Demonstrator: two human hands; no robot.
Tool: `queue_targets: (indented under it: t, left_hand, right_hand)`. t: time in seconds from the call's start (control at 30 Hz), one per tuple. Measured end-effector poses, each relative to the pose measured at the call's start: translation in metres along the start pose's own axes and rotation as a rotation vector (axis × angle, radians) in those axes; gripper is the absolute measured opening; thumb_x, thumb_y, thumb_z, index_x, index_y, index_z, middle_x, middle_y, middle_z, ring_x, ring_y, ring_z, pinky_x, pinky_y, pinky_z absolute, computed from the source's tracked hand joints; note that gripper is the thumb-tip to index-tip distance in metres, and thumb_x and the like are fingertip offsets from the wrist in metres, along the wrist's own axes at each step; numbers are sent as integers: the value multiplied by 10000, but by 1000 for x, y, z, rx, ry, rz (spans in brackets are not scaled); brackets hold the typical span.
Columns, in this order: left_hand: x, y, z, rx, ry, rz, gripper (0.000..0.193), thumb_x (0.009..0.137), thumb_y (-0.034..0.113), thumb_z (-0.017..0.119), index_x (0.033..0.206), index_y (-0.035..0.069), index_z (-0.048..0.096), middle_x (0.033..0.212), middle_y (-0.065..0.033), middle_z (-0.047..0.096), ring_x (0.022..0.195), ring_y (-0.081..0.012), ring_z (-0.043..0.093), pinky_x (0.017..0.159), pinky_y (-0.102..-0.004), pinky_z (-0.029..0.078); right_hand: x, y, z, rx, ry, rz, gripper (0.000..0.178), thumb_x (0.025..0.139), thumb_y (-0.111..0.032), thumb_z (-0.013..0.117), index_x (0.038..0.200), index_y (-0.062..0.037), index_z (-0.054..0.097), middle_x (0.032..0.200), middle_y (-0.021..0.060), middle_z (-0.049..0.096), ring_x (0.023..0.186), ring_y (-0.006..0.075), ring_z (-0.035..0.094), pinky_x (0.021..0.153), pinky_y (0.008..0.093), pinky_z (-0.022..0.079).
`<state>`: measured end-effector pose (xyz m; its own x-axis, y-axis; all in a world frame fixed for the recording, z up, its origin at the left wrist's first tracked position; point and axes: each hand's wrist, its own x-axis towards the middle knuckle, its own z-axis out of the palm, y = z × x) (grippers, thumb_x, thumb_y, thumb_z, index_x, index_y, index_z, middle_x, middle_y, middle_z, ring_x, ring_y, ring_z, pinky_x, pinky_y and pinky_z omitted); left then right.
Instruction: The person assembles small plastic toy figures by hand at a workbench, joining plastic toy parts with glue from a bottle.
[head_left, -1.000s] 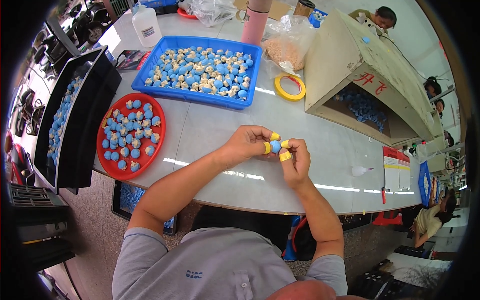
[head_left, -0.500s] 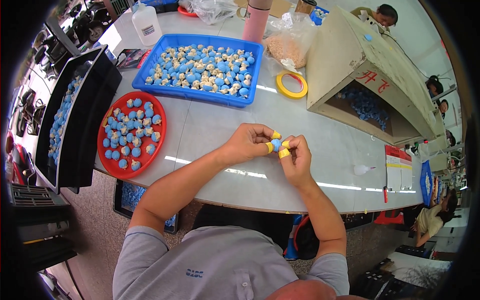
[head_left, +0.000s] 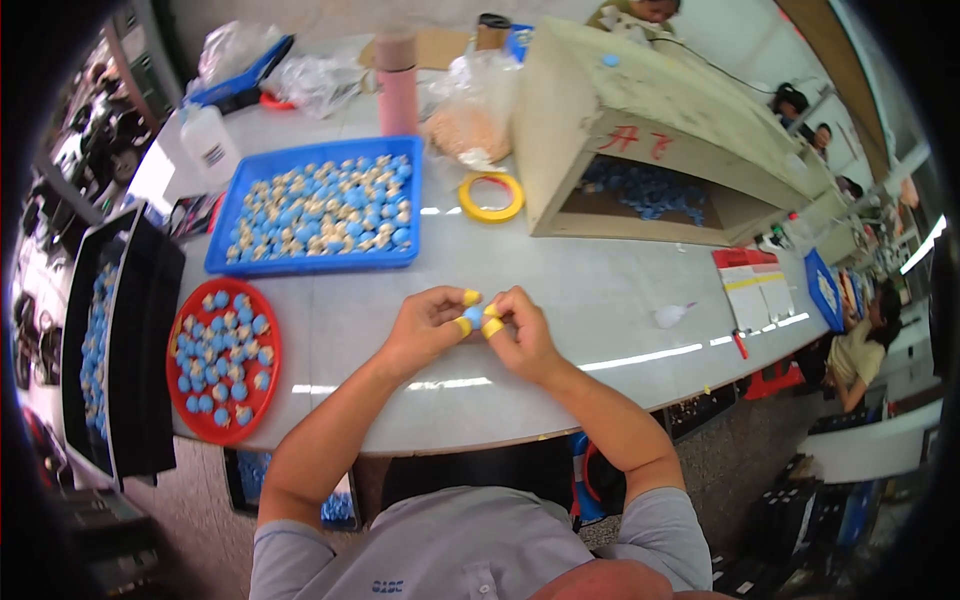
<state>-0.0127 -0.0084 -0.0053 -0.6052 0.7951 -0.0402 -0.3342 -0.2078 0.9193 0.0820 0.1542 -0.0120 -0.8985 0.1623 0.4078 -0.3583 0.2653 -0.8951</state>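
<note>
Between my two hands, over the table, is a small blue piece (head_left: 473,315), mostly covered by fingertips. My left hand (head_left: 424,325) pinches it from the left, with yellow tape wrapped on the thumb and a fingertip. From the right, my right hand (head_left: 520,335) grips it too, its thumb and finger also taped yellow. A red round tray (head_left: 178,400) to the left holds several small blue-and-cream figure heads, spaced apart. Beyond it, a blue rectangular tray (head_left: 315,265) is filled with many more of the same pieces.
Black bins (head_left: 150,350) with blue pieces stand at the far left. A yellow tape roll (head_left: 464,198), pink bottle (head_left: 397,100) and bag of tan bits (head_left: 470,125) lie beyond my hands. A beige cabinet (head_left: 565,120) stands right, near papers (head_left: 755,295) and a small dropper bottle (head_left: 670,316).
The whole view has shifted and tilted, so the table items sit lower and further left. Both hands still pinch the small blue piece together.
</note>
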Motion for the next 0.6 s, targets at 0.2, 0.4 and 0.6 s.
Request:
queue_targets:
  t: [0.2,0.4,0.6]
  left_hand:
    - [3,-3,-1,53,-15,-22,326,864,-4,603,1183,-41,546,1081,-109,612,952,-195,641,829,-323,560]
    - [5,-5,-3,127,115,-25,294,859,27,616,1142,-32,562,996,-88,616,771,-158,647,704,-274,535]
    - [-3,15,7,120,177,60,344,838,41,618,1165,-35,542,956,-89,615,742,-156,642,663,-270,516]
  right_hand:
    - [3,6,-6,218,101,163,107,921,-55,551,997,-6,495,846,33,583,702,58,525,637,223,455]
    - [16,28,-12,111,339,56,174,919,-64,567,1055,-1,480,825,20,550,677,45,477,581,216,399]
    - [22,37,-16,13,333,134,202,903,-63,590,1064,7,490,753,9,540,659,45,466,586,216,402]
